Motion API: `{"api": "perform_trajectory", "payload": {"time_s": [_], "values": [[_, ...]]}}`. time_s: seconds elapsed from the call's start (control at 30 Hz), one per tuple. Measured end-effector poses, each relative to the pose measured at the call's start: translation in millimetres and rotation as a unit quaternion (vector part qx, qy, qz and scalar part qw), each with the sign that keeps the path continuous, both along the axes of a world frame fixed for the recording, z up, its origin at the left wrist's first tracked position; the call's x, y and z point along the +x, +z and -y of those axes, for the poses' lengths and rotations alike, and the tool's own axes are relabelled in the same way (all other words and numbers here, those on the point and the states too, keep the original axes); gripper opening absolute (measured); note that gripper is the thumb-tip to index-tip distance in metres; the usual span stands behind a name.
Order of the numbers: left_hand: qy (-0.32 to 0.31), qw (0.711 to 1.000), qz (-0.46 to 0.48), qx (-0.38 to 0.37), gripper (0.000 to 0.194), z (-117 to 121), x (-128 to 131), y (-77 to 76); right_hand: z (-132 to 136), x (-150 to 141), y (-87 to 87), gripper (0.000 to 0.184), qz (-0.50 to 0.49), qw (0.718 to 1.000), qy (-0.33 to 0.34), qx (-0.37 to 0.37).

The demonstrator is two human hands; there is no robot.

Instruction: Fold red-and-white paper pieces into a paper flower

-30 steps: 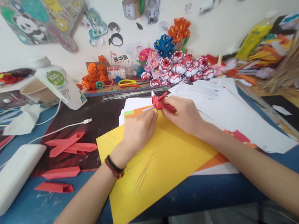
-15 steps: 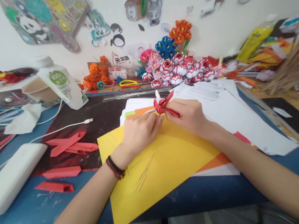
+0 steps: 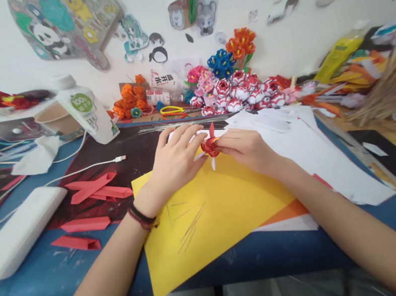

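A small folded paper flower [image 3: 210,148], red with white parts, is pinched between the thumb and fingers of my right hand [image 3: 250,151]. One red petal points up and a white one points down. My left hand [image 3: 177,159] is at the flower's left side, its fingers stretched out and spread. Its thumb lies close to the flower; whether it touches I cannot tell. Below both hands is a yellow sheet of paper [image 3: 211,222], with several thin wires [image 3: 193,228] lying on it. Several folded red paper strips [image 3: 86,225] lie to the left.
White paper sheets [image 3: 323,161] spread to the right. A white power bank [image 3: 17,233] with a cable lies at the left, and a white bottle [image 3: 86,109] stands behind it. Red-and-white paper flowers [image 3: 240,92] are heaped at the back. Brown sticks [image 3: 389,83] lie far right.
My left hand has lifted slightly and its fingers have spread out. The flower has turned in my right hand, so its white petal now points down instead of up.
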State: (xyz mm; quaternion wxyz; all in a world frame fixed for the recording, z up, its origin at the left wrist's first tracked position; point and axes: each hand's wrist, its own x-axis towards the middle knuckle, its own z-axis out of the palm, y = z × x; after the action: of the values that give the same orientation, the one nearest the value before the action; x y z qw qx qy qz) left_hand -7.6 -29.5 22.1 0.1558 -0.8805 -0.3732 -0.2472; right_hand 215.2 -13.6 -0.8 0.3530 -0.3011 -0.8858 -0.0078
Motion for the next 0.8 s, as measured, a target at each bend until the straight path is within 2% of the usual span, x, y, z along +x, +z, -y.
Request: {"api": "perform_trajectory", "payload": {"time_s": [0.13,0.37,0.57,0.67,0.8], "values": [[-0.001,1.0,0.027,0.0,0.021,-3,-2,-4.3,1,0,3.0,0.024,0.005,1.0,-0.005,0.014],[-0.015,0.996,0.083,0.007,0.023,-8,-7,-11.4,0,3,5.3,0.022,0.003,1.0,-0.016,0.005],[-0.014,0.997,0.072,0.0,0.027,-12,-11,-12.6,-4,8,4.8,0.018,-0.055,0.998,-0.015,-0.028],[-0.017,0.996,0.081,-0.023,0.027,-15,-14,-10.7,-2,8,10.0,0.018,-0.1,0.993,-0.021,-0.063],[-0.03,0.989,0.113,-0.088,0.025,-20,-19,-8.1,2,6,19.0,0.036,-0.146,0.979,0.002,-0.144]]}}
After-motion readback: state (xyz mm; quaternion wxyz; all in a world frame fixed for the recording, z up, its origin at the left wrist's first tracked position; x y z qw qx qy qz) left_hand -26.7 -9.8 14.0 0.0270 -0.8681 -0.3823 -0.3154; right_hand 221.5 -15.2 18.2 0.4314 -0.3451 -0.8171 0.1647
